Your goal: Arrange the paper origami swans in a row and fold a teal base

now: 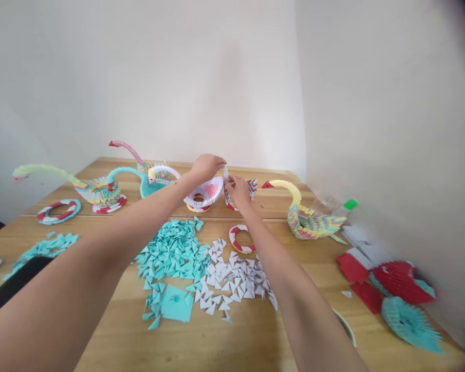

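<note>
Both my hands reach forward to a folded-paper swan (253, 187) with a red, white and grey zigzag body, far back on the table. A short white paper neck (226, 172) rises from it. My left hand (209, 168) pinches the top of this neck between its fingertips. Lower down, my right hand (237, 190) has its fingers closed around the neck near the body, and covers part of the swan. Just left of it stands a white and pink paper swan (216, 187), partly behind my left forearm.
Loose turquoise paper triangles (174, 250) and white triangles (236, 279) lie nearer me. A red and white paper ring (232, 238) sits behind them. Yellow-necked swan (310, 225) stands right; green-necked swan (101, 192) and another ring (46, 216) stand left. Red paper (366, 297) lies by the wall.
</note>
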The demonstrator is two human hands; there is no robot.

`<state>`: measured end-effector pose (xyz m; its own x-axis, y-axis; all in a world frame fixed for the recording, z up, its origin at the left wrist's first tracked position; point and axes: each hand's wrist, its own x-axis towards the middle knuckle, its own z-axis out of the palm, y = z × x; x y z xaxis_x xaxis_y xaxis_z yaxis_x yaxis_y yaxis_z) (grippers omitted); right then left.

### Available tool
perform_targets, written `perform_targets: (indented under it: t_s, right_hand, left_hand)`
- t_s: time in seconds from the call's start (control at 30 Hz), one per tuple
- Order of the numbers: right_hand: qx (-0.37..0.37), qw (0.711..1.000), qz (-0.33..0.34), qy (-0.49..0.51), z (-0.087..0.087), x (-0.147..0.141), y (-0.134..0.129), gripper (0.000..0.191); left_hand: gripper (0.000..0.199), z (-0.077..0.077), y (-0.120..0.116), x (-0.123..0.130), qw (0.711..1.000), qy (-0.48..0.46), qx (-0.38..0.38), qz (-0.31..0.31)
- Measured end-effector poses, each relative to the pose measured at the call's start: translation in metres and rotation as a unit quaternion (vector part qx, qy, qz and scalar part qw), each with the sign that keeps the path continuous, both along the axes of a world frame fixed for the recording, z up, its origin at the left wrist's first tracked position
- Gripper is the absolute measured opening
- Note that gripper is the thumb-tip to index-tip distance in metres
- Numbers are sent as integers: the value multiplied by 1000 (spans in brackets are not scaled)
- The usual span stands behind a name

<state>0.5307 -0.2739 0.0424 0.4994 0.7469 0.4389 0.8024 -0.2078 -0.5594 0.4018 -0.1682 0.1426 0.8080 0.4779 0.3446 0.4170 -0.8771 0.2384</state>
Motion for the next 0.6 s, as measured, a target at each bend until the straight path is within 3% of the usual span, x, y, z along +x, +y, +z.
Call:
perform_targets:
  t_s: [0.3,0.6]
  right_hand:
    - [71,996,37,45,-10,10,11,20]
    - [74,995,44,58,-6,11,14,19]
  left_hand:
    - [35,5,2,3,999,39,26,2]
    - [33,2,0,0,998,53,14,15]
